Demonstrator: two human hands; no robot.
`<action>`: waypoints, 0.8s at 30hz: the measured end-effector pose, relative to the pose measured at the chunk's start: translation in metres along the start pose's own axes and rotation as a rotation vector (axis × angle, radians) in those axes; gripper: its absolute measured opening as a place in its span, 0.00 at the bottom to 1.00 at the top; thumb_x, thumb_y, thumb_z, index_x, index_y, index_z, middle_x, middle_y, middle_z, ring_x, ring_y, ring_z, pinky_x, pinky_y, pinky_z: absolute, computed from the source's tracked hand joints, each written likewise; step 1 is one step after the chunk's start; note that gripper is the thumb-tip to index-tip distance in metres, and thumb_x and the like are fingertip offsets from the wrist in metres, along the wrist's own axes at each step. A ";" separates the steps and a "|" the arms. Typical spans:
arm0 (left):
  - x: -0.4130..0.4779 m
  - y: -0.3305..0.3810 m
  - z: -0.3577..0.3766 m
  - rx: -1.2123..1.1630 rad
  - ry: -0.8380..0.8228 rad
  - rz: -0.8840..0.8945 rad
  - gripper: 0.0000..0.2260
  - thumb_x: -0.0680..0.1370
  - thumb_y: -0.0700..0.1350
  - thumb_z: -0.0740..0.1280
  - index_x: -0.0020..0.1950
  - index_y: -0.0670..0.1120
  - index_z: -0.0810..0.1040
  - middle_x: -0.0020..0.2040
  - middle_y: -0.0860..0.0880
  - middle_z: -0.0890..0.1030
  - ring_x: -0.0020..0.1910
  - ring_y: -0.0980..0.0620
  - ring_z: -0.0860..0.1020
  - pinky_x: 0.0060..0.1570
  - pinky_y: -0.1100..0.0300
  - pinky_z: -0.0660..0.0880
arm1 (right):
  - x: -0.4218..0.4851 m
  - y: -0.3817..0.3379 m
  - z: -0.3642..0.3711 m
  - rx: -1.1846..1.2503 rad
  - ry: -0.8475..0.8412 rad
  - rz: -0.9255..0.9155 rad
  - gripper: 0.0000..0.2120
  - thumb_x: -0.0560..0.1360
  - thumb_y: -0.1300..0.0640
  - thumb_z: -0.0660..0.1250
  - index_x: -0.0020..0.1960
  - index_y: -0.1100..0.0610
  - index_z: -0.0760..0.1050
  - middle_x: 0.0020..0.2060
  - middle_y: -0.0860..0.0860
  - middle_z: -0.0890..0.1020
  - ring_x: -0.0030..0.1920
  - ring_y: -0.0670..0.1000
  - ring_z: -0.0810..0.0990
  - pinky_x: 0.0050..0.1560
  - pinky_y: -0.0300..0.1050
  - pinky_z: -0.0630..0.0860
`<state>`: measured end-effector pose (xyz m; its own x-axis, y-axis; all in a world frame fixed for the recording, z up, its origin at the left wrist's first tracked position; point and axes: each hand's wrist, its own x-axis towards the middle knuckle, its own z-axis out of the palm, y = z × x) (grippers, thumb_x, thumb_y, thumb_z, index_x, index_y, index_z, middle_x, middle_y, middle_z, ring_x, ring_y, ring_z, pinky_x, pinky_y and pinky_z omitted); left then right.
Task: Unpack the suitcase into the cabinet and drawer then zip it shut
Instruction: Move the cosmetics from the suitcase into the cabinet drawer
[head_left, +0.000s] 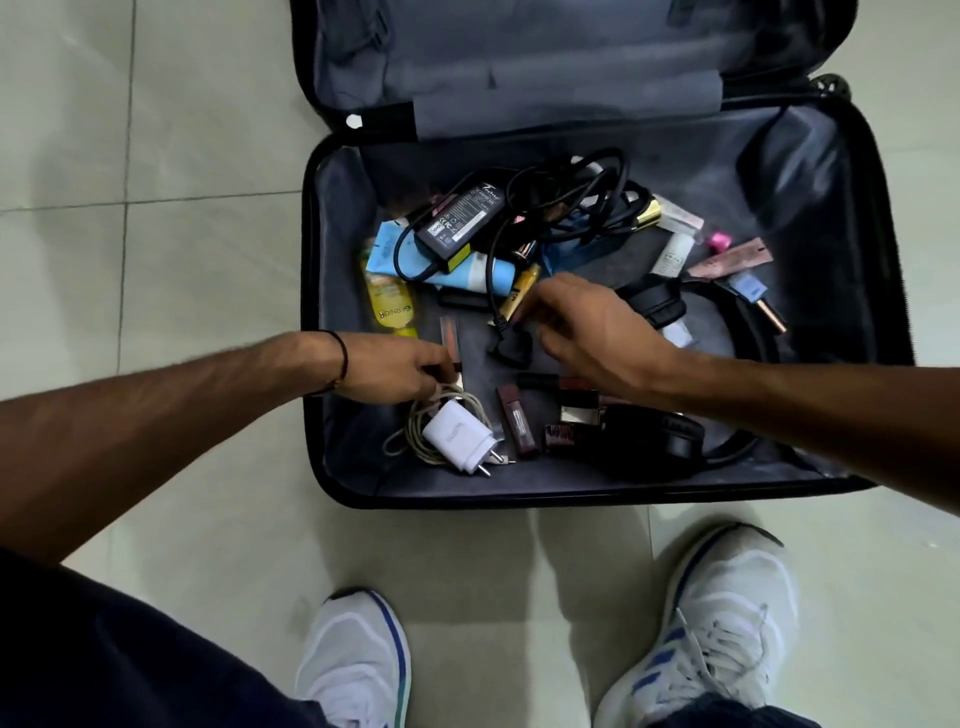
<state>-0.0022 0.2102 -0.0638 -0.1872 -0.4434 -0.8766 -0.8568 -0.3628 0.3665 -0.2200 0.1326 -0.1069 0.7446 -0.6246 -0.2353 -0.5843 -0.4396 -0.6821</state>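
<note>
Left hand (400, 371), centre left: its grip meets a brown lipstick (450, 347) above the white charger (457, 439), but blur hides whether it pinches. Right hand (587, 332), centre, curls a narrow grip over a black plug (511, 349) and gold tube (519, 291); whether it holds either is unclear. Both forearms reach in low from the sides, probably to gather small items together. The suitcase (337, 249) lies open and cluttered on the floor (182, 260).

- Pale greenish-white glossy floor tiles (197, 104) are covering the ground.
- Thin grey grout lines (129, 104) are crossing near the left edge.
- Soft light is reflecting off the tiles.
</note>
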 end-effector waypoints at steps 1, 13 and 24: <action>0.004 -0.001 0.001 -0.010 0.064 -0.009 0.10 0.81 0.42 0.61 0.61 0.47 0.75 0.53 0.49 0.79 0.51 0.51 0.76 0.50 0.60 0.73 | 0.004 -0.001 0.001 -0.027 -0.007 0.007 0.11 0.76 0.63 0.64 0.57 0.57 0.76 0.52 0.52 0.77 0.51 0.53 0.77 0.53 0.49 0.73; 0.041 -0.003 0.008 -0.170 0.405 -0.132 0.10 0.77 0.52 0.69 0.46 0.46 0.81 0.33 0.51 0.82 0.31 0.55 0.78 0.32 0.61 0.70 | 0.013 0.003 0.003 -0.227 -0.355 0.006 0.27 0.74 0.66 0.63 0.74 0.60 0.68 0.71 0.60 0.71 0.68 0.62 0.72 0.64 0.51 0.72; 0.036 0.030 0.025 0.521 0.547 0.438 0.07 0.77 0.49 0.65 0.45 0.49 0.68 0.47 0.47 0.72 0.45 0.43 0.75 0.40 0.50 0.74 | -0.018 0.020 -0.033 -0.398 -0.440 0.001 0.15 0.78 0.43 0.66 0.55 0.54 0.73 0.46 0.52 0.78 0.49 0.58 0.79 0.43 0.45 0.69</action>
<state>-0.0466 0.2043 -0.0923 -0.4085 -0.8350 -0.3687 -0.8976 0.2941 0.3284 -0.2560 0.1140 -0.0932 0.7581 -0.3360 -0.5589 -0.5978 -0.7005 -0.3897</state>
